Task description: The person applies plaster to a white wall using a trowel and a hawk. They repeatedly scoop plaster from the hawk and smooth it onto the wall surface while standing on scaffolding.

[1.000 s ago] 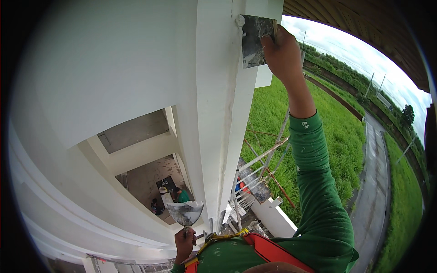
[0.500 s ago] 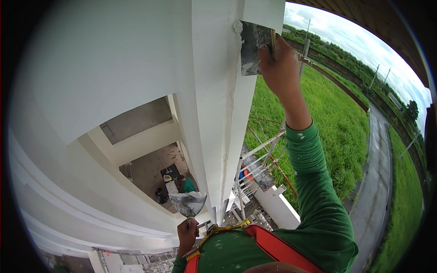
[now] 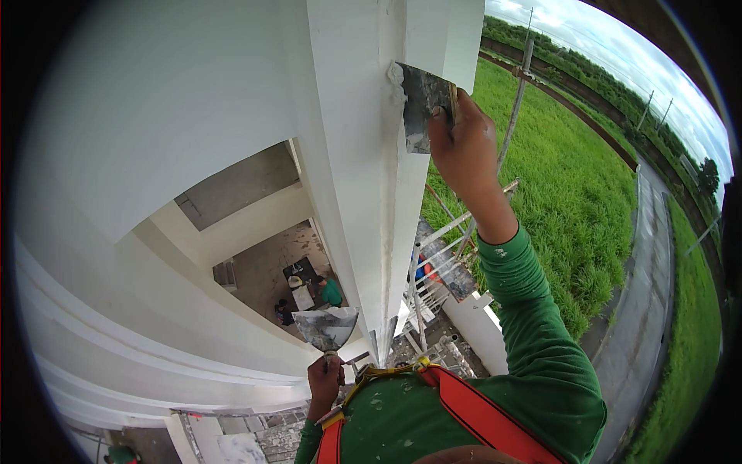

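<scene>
My right hand is raised to the white column, closed on a wide rectangular putty scraper with a dark, smeared steel blade. The blade's left edge lies at the groove running down the column, and a lump of white putty sits along that edge. Low in front of my chest, my left hand grips the handle of a putty knife. Its flared blade points up, and whitish putty is smeared over it.
I wear a red and yellow harness. Scaffold bars stand beyond the column, above grass and a concrete road. Through a wall opening far below, a person in green is by a dark table.
My right hand and the scraper have come a little lower along the column, with the putty lump at the blade's edge. My left hand still holds the putty knife, shifted slightly right.
</scene>
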Demonstrator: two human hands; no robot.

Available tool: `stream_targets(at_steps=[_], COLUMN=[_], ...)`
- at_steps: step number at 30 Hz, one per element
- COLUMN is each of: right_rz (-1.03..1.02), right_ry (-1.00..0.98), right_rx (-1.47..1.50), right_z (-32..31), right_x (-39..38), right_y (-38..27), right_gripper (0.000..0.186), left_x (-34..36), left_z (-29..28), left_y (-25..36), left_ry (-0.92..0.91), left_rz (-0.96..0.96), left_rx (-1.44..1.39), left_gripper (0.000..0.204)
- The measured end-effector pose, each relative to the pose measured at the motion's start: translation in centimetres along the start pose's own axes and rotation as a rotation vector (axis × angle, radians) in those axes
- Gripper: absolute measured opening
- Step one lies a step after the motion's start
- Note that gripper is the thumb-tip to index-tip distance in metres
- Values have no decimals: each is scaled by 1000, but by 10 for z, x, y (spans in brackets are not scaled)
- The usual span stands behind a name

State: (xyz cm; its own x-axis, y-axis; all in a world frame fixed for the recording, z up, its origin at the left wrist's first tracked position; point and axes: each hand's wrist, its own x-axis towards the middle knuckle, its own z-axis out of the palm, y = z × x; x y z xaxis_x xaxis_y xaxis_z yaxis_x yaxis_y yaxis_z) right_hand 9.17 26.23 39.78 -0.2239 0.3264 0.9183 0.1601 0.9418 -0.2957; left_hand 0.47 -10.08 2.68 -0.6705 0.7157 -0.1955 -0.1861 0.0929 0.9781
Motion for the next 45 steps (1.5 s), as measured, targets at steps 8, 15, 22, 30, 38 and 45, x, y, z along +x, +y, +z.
stream_targets(at_steps=[8, 15, 22, 30, 38, 45], right_rz=[58, 106, 147, 142, 216, 157], right_ry=[-18, 3, -110, -70, -171, -190], right_rx=[2, 67, -7, 4, 35, 350], right_z=[7, 6, -2, 10, 11, -13], right_x=[-43, -54, -48, -80, -126, -178], right_y=[5, 0, -6, -1, 11, -13], right_gripper=[20, 16, 10, 16, 20, 20], left_x=[-2, -3, -3, -4, -3, 2], left_z=[1, 1, 2, 3, 6, 7], left_y=[7, 11, 17, 15, 17, 64], left_ry=[-5, -3, -15, 5, -13, -310], left_rz=[4, -23, -24, -15, -25, -41], left_rx=[12, 39, 57, 82, 29, -215], left_gripper=[30, 28, 30, 33, 31, 36])
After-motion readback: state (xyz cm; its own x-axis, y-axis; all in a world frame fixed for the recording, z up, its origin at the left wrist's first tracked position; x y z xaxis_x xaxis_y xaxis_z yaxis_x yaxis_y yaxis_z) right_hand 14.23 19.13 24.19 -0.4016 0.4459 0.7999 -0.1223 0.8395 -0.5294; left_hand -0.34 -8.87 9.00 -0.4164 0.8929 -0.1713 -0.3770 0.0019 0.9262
